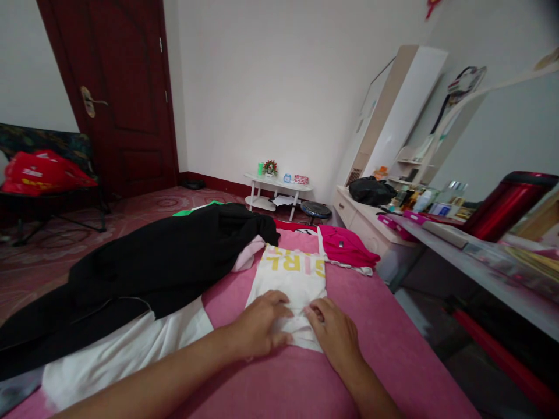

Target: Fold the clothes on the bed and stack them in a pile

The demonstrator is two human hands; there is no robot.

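A white shirt [290, 285] with yellow and pink lettering, upside down from here, lies folded into a narrow shape on the pink bedspread [367, 314]. My left hand [259, 326] rests at its lower left side, thumb and curved fingers apart with cloth between them. At the lower right side, my right hand [335, 333] has thumb and fingertips closed together on the shirt's fabric. The near end of the shirt is rumpled between both hands. Left of it are a large black garment [161, 267] and white cloth [131, 355] partly under it.
Bright pink clothing [349, 247] lies at the bed's far right corner. On the right are a grey shelf [493, 273] with a red flask [509, 206] and a dresser [349, 209] with a black bag [372, 191]. A small white table [279, 183] and round stool [316, 209] stand beyond.
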